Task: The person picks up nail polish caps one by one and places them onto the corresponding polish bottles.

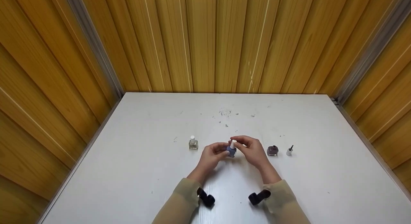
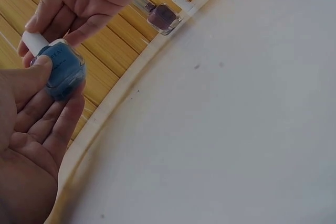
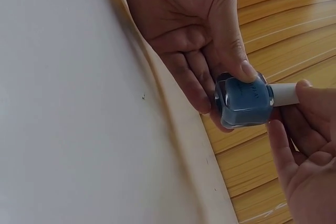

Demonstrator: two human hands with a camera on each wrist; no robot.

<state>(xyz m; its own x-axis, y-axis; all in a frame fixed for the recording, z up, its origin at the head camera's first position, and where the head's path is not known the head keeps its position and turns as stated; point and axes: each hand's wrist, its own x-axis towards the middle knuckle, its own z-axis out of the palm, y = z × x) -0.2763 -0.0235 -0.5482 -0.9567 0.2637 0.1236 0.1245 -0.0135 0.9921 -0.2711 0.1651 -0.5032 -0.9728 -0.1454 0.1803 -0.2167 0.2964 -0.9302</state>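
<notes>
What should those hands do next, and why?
Probably twist the white cap loose: the right hand pinches it while the left hand holds the blue bottle, and the purple bottle stands open with its brush out beside it.

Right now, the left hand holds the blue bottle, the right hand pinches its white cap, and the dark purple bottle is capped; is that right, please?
Not the last part: the head view shows the dark purple bottle uncapped, a brush cap beside it. The left hand holds the blue bottle and the right hand pinches its white cap.
</notes>
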